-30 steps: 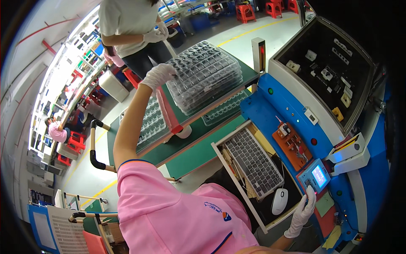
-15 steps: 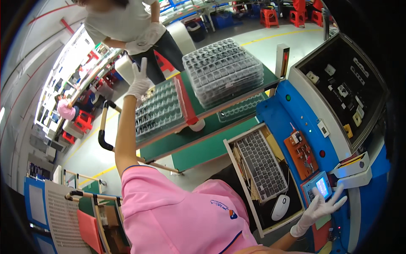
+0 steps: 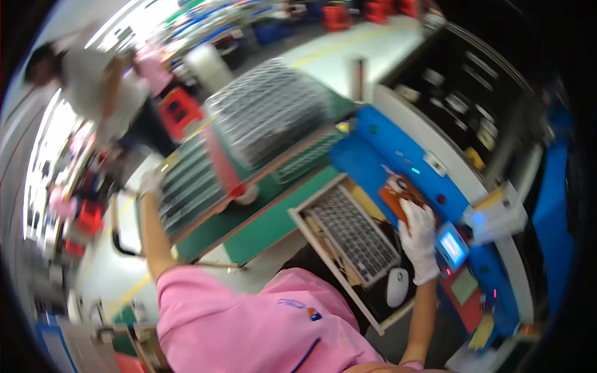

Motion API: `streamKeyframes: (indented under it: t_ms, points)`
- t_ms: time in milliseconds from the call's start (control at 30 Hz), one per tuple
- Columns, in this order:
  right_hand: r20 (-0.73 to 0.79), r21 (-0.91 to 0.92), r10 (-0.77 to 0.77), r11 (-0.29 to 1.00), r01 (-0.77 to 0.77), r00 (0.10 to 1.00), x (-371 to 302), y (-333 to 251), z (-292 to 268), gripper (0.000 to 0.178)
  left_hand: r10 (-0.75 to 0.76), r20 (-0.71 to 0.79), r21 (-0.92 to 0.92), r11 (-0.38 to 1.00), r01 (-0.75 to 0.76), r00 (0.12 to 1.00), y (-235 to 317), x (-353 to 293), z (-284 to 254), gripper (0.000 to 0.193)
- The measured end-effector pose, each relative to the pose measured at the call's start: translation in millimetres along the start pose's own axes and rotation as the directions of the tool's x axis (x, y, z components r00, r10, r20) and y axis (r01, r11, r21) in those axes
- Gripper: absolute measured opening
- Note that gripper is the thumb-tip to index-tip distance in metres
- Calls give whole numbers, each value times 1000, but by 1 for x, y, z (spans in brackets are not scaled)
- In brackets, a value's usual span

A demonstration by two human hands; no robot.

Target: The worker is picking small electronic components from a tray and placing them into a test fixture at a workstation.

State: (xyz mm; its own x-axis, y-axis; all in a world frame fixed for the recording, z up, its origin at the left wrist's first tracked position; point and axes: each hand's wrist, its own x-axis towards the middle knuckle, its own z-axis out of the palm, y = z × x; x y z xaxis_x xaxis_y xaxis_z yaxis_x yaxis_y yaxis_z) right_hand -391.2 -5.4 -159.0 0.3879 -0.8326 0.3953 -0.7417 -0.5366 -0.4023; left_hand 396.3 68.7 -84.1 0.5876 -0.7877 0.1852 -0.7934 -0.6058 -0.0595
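Note:
My right hand (image 3: 419, 244), in a white glove, lies over the lower end of an orange-brown fixture block (image 3: 392, 198) with small metal parts on it. Its fingers stretch over the block, slightly apart; any part beneath them is hidden. My left hand (image 3: 151, 184), also gloved, is smeared by motion at the far left edge of a clear compartment tray (image 3: 189, 184). Whether its fingers hold anything cannot be made out. A small device with a lit screen (image 3: 453, 247) sits right of my right hand.
An open drawer holds a keyboard (image 3: 356, 234) and white mouse (image 3: 397, 288). Stacked clear trays (image 3: 267, 115) stand on the green cart (image 3: 280, 214). A blue machine housing (image 3: 367, 140) with a dark panel (image 3: 448, 105) is at right. Another person (image 3: 106, 87) stands beyond the cart.
My right hand has moved from beside the lit screen onto the orange-brown fixture. My left hand has come down along the tray's far left edge. The view has swung, shifting the scene leftward.

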Motion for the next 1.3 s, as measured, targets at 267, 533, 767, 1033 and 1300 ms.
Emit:
streamKeyframes:
  t_ms: [267,533,767,1033,1300]
  points:
    - [-78,-325,-99,943,69,992,17,12,15,39,-334,194,-783,514,351,922,-28,8,31,18]
    - [-317,-362,87,909,-206,944,-28,17,-34,32,-75,128,-34,996,80,989,27,12,-9,22]
    - [-173,-491,69,859,-147,982,32,-18,-15,24,-27,85,45,999,24,996,-25,27,5,35]
    - [2,-274,63,960,-60,998,75,-1,40,29,36,19,-781,625,-7,999,124,-55,-97,35]
    - [-77,-202,22,979,-37,997,72,19,42,19,777,154,-985,71,158,610,393,-166,-133,14]
